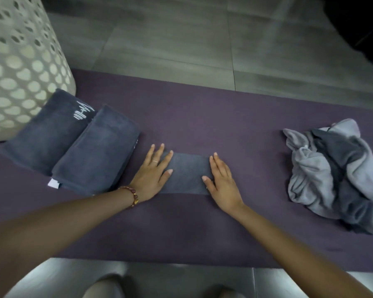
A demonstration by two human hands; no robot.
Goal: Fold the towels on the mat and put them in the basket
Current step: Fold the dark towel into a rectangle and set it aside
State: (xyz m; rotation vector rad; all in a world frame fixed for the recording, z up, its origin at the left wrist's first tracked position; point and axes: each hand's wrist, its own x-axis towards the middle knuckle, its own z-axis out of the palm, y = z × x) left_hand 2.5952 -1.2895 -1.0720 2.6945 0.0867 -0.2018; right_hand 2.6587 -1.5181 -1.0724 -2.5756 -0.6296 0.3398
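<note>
A small grey towel (186,173) lies flat on the purple mat (202,117), with the left hand (152,173) and right hand (223,181) pressing on its two ends, fingers straight. Two folded dark towels (73,145) sit side by side at the left, just beside the perforated basket (19,67). A crumpled pile (332,175) of light and dark grey towels lies at the right, apart from the hands.
</note>
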